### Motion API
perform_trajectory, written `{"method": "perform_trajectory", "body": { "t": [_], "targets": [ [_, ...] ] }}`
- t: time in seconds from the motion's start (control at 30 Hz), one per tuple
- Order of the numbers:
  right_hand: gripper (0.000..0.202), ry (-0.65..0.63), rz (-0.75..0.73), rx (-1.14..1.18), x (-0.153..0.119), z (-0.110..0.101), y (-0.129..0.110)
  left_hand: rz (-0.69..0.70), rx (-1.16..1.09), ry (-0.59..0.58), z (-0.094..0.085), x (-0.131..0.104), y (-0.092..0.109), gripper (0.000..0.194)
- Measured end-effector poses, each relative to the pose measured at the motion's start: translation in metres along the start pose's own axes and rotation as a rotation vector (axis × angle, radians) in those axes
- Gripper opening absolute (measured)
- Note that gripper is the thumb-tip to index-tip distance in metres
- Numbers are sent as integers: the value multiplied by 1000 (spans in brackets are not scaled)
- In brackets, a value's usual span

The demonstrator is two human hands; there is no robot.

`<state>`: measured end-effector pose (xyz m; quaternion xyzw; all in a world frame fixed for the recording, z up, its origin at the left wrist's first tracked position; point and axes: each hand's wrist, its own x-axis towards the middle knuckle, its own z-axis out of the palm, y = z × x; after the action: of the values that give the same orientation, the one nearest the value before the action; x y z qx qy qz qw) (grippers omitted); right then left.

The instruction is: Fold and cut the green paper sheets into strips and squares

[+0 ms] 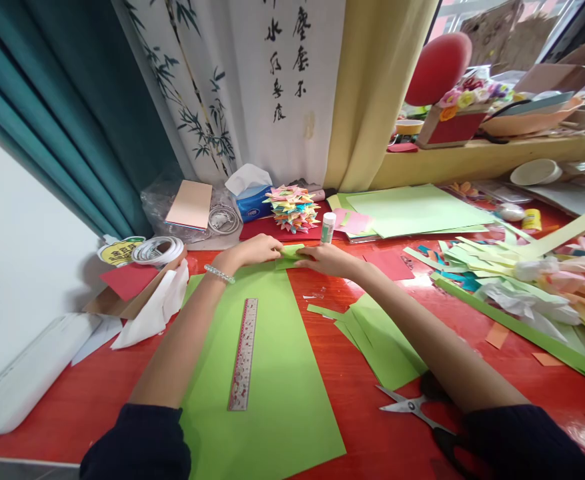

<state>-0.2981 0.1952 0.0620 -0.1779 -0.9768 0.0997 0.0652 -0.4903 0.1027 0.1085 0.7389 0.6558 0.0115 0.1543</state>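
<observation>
Between both hands, at the far end of a large green sheet [272, 373], is a small piece of green paper [291, 253]. My left hand [255, 251] grips its left side, fingers pressed together. From the right, my right hand [325, 259] pinches the same piece with thumb and fingers. A patterned ruler [243, 353] lies on the large sheet, nearer to me. Just behind my right hand a glue stick [327, 228] stands upright. Cut green papers [379, 340] lie under my right forearm, and scissors [412, 405] rest with blades apart, partly hidden by that arm.
A folded-paper ball [293, 209] and a tissue pack [252, 201] stand at the back. Light green sheets [422, 210] are stacked at the back right. Paper strips and scraps [522, 267] heap up on the right. An open box [137, 293] sits at the left.
</observation>
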Motion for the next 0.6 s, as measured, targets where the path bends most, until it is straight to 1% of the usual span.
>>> {"method": "perform_trajectory", "body": {
  "t": [0.13, 0.17, 0.2, 0.27, 0.33, 0.37, 0.43, 0.53, 0.6],
  "targets": [
    [31, 12, 55, -2, 2, 4, 1, -59, 16, 191, -3, -2, -2, 31],
    [31, 22, 67, -1, 3, 5, 1, -87, 21, 224, -4, -3, -2, 32],
    [32, 32, 79, 2, 4, 6, 1, -108, 24, 221, -5, -3, -2, 33],
    [31, 48, 100, 12, 5, 8, 2, -93, 38, 129, -3, -3, -2, 36],
    [31, 59, 116, 22, 6, 9, 3, -30, 71, 9, 0, 0, -1, 42],
    [31, 63, 121, 27, 7, 10, 4, -1, 90, -30, 3, 3, -1, 48],
    [31, 69, 124, 35, 7, 11, 5, 25, 113, -51, 7, 7, -2, 55],
    [30, 66, 124, 47, 7, 11, 6, 31, 116, -55, 10, 10, -4, 50],
    [30, 63, 124, 56, 7, 11, 6, 36, 115, -53, 10, 10, -5, 51]
  ]
}}
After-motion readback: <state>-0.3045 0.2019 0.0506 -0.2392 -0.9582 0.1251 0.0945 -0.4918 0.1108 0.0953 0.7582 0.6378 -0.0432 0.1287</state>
